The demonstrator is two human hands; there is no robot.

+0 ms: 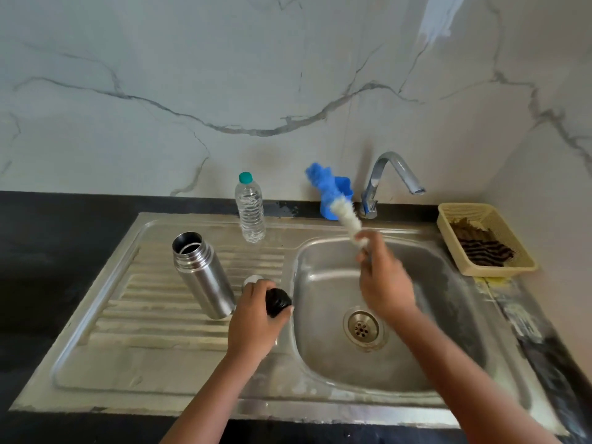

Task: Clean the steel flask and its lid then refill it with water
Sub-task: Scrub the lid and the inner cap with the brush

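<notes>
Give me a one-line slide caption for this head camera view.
Right hand lifts bottle brush over sink; left hand grips black lid beside open steel flask.

Silver flask (202, 274), blue-and-white brush (333, 198), beige basket (461, 257) with seemingly brown-striped cloth (482, 246).

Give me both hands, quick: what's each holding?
Left hand: grips the black lid at the sink's drainboard.
Right hand: holds the bottle brush over the basin.

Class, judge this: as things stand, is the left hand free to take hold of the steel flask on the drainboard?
Probably not yet. The left hand already grips the black lid, though the steel flask stands open right beside it with nothing between them.
</notes>
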